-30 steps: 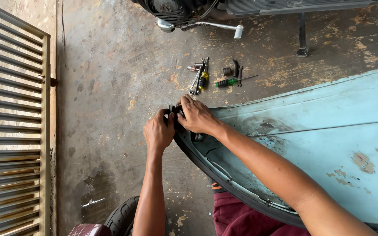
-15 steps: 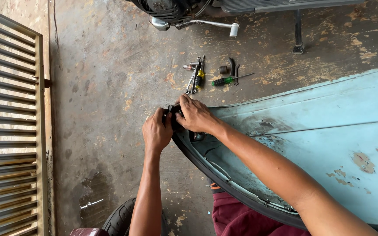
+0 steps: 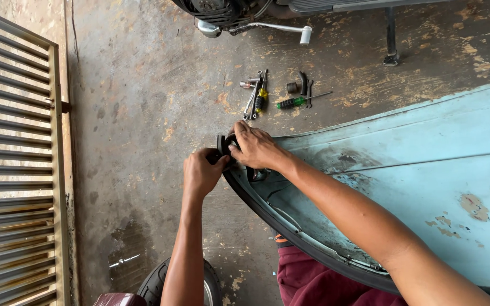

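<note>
A large pale blue scooter body panel (image 3: 415, 170) with worn paint lies across my lap. A black rubber trim (image 3: 290, 235) runs along its curved edge. Both hands meet at the panel's tip on the left. My left hand (image 3: 202, 173) is closed around the end of the black trim (image 3: 221, 144). My right hand (image 3: 256, 148) grips the same tip from above, fingers curled over the small black part there. What exactly sits under the fingers is hidden.
Loose tools lie on the stained concrete floor (image 3: 143, 102) beyond my hands: wrenches (image 3: 252, 97), a green-handled screwdriver (image 3: 297, 102), a yellow-handled one (image 3: 261, 99). A scooter's underside with kick lever (image 3: 267, 27) and stand (image 3: 391, 39) is at the top. A metal gate (image 3: 12, 170) fills the left. A tyre (image 3: 160, 283) is below.
Both hands stay at the panel's tip, with only small shifts of the fingers. The view has drifted slightly.
</note>
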